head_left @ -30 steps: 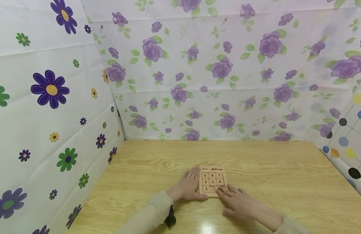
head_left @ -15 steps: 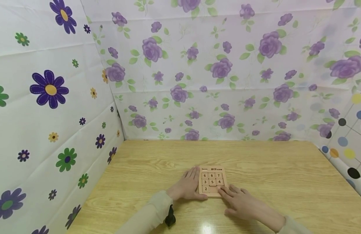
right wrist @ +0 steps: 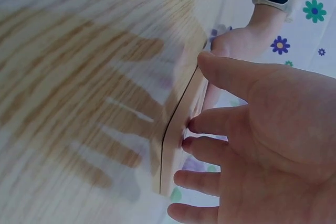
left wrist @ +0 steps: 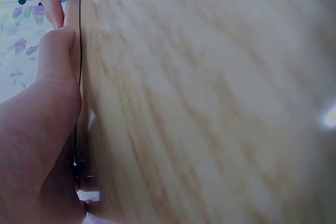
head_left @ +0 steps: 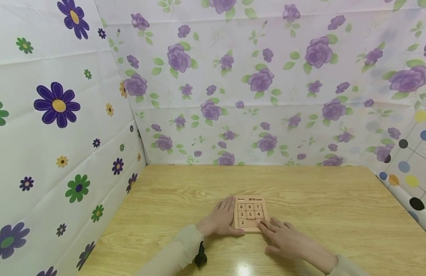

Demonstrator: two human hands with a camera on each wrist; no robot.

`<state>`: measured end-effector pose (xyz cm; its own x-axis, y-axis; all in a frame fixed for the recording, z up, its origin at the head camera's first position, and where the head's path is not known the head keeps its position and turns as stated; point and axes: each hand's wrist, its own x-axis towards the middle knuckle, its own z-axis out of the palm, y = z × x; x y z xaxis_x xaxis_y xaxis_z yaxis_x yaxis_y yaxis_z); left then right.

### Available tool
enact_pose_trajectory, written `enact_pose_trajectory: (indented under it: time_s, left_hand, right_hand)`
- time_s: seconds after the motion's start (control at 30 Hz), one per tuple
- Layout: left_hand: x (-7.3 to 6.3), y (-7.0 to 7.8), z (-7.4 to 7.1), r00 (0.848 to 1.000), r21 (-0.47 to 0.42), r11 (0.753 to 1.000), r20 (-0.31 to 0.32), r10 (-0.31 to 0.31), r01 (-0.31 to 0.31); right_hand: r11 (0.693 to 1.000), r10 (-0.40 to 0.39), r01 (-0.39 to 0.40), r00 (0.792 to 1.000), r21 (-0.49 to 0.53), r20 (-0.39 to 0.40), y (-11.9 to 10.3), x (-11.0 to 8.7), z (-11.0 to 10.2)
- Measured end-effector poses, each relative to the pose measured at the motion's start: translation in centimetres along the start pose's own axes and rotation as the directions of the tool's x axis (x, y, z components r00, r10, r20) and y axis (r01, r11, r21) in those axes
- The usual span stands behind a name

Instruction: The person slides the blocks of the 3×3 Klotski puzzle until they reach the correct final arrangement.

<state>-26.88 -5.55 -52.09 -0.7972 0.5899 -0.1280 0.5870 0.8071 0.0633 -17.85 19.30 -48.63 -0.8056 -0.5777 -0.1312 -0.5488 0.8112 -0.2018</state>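
A wooden number sliding puzzle point(head_left: 250, 199) lies flat on the table. Its visible tiles read 6 8 7, 3 5 4 and 2, with a gap in the middle of the bottom row. My left hand point(head_left: 219, 220) rests against its left side, fingers straight, thumb along the front edge. With straight fingers my right hand point(head_left: 285, 237) touches the bottom-right tile point(head_left: 259, 221) and covers its number. In the right wrist view the right hand point(right wrist: 273, 129) has its fingertips over the edge of the board point(right wrist: 173, 145). The left wrist view has the left thumb against the board's side.
The wood-grain table point(head_left: 199, 184) stretches out around the puzzle. A purple-flowered cloth point(head_left: 213, 76) hangs behind it, a daisy-print cloth point(head_left: 57, 153) at the left and a dotted cloth point(head_left: 409, 153) at the right. A black wrist device point(head_left: 200, 256) sits on the left wrist.
My right hand has shifted slightly right, and the tile under its fingers has slid right into the bottom-right corner, widening the gap beside the 2. My left hand has kept its place.
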Motion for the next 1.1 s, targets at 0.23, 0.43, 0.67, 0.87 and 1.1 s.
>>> enact_pose_trajectory:
  time_s: [0.23,0.43,0.67,0.87,1.1]
  left_hand:
    - [0.0,0.0,0.0,1.000,0.003,1.000,0.006,0.000,0.000]
    - [0.1,-0.1,0.3,1.000,0.003,1.000,0.018,-0.006,0.006]
    - [0.2,-0.2,0.4,1.000,0.002,1.000,0.019,0.000,0.000]
    - [0.2,-0.3,0.3,1.000,-0.015,1.000,0.015,0.001,0.000]
    - [0.1,-0.2,0.4,1.000,0.020,1.000,0.014,0.004,-0.004]
  right_hand:
    - [1.000,-0.010,0.010,1.000,-0.007,-0.001,-0.4,0.1,-0.5]
    - [1.000,-0.018,0.019,1.000,-0.021,0.012,-1.0,0.3,-1.0]
    - [0.998,-0.025,0.027,0.999,-0.064,0.025,-1.6,0.9,-1.0]
    - [0.998,-0.040,0.042,0.998,-0.048,0.043,-2.3,1.7,-0.9]
    - [0.996,-0.066,0.067,0.998,-0.051,0.018,-3.0,2.4,-0.7]
